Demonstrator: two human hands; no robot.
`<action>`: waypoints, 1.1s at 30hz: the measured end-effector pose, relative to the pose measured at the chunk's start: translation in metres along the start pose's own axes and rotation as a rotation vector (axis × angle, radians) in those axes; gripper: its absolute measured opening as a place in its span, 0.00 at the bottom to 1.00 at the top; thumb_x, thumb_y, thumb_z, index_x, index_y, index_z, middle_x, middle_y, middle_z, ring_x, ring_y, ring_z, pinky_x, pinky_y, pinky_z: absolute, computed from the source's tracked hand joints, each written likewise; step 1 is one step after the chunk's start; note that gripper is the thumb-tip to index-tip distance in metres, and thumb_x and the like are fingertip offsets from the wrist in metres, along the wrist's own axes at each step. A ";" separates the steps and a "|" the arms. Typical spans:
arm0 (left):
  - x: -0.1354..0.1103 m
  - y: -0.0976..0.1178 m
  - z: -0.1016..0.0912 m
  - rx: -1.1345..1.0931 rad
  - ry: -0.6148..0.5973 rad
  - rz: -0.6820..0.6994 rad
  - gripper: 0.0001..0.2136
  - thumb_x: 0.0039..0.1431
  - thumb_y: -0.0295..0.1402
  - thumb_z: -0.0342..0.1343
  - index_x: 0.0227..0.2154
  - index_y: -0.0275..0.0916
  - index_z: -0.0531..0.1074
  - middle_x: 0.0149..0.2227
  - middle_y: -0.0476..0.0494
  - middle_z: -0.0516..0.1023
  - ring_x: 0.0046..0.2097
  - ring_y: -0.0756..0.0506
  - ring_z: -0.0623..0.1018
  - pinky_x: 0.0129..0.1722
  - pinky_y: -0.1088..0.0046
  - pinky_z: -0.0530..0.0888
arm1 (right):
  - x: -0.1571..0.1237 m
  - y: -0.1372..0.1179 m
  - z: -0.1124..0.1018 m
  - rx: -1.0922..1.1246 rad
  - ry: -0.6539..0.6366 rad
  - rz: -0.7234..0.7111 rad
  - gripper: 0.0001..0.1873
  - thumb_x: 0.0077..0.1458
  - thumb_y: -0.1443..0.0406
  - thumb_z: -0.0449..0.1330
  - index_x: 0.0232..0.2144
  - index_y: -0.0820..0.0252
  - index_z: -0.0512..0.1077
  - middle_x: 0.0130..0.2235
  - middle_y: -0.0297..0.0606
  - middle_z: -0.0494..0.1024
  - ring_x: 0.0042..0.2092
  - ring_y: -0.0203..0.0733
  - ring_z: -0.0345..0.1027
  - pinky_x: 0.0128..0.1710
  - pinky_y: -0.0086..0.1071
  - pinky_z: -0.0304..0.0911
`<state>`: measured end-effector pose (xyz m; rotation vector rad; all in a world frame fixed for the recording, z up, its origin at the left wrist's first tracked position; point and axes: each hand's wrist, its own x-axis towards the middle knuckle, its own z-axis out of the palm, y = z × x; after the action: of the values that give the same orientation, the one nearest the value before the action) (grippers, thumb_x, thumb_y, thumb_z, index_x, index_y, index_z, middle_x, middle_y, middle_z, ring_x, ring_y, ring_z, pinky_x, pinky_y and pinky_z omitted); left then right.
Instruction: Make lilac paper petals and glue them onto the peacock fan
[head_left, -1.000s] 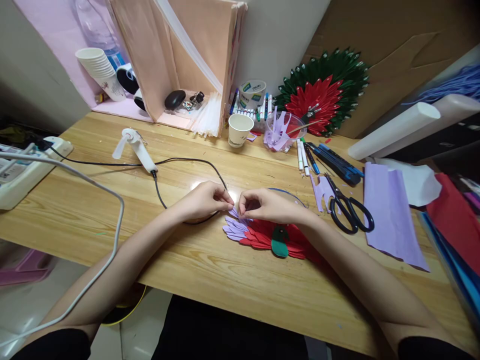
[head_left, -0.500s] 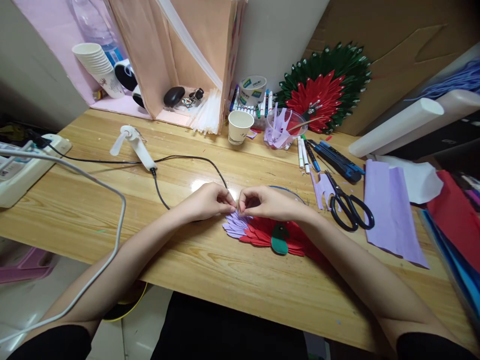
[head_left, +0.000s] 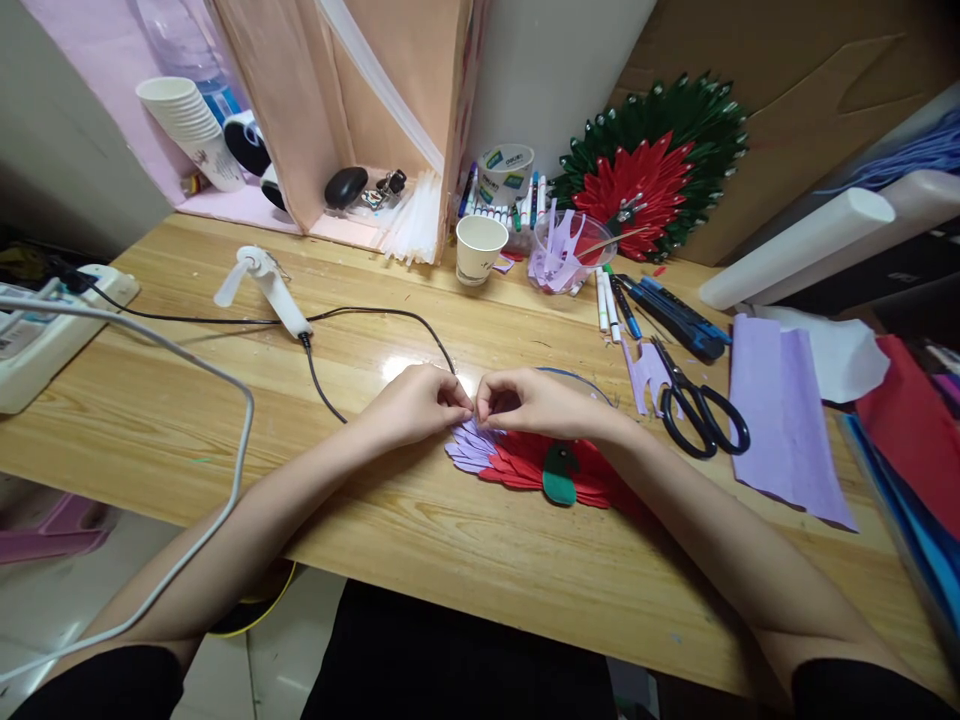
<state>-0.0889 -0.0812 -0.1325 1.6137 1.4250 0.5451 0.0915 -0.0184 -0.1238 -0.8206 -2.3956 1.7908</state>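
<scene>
A paper flower (head_left: 540,465) of red petals with a green centre piece lies flat on the wooden table (head_left: 450,560). A fan of purple petals (head_left: 466,447) sticks out on its left side. My left hand (head_left: 416,402) and my right hand (head_left: 529,402) meet fingertip to fingertip just above those purple petals. Both pinch a small purple petal piece between thumb and fingers at the flower's upper left edge.
Black scissors (head_left: 701,410) and purple paper sheets (head_left: 780,420) lie to the right, with pens (head_left: 667,315) behind. A paper cup (head_left: 480,248), a clear bowl of purple strips (head_left: 562,258) and a finished red-green flower (head_left: 652,170) stand at the back. A glue gun (head_left: 266,285) and black cable (head_left: 375,320) lie left.
My hands stay pinched at the same spot on the flower; the purple piece has been pressed lower onto the petals. The view has shifted slightly.
</scene>
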 end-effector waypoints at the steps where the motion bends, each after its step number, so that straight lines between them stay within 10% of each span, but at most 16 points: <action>1: 0.000 0.000 0.001 0.003 0.004 0.000 0.06 0.47 0.31 0.55 0.26 0.38 0.77 0.25 0.46 0.78 0.27 0.49 0.74 0.25 0.75 0.64 | 0.000 0.000 0.000 -0.001 -0.001 0.000 0.02 0.45 0.68 0.58 0.26 0.61 0.68 0.28 0.32 0.72 0.30 0.33 0.65 0.32 0.27 0.60; 33: 0.000 -0.003 -0.004 -0.007 -0.168 0.043 0.08 0.47 0.31 0.56 0.32 0.36 0.74 0.27 0.47 0.77 0.28 0.50 0.72 0.26 0.77 0.65 | -0.017 -0.025 -0.005 -0.432 0.045 0.036 0.05 0.46 0.68 0.58 0.31 0.60 0.70 0.26 0.32 0.71 0.27 0.32 0.61 0.25 0.25 0.51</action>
<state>-0.0935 -0.0800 -0.1334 1.6474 1.2660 0.4277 0.0980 -0.0266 -0.0949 -0.9262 -2.7952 1.2572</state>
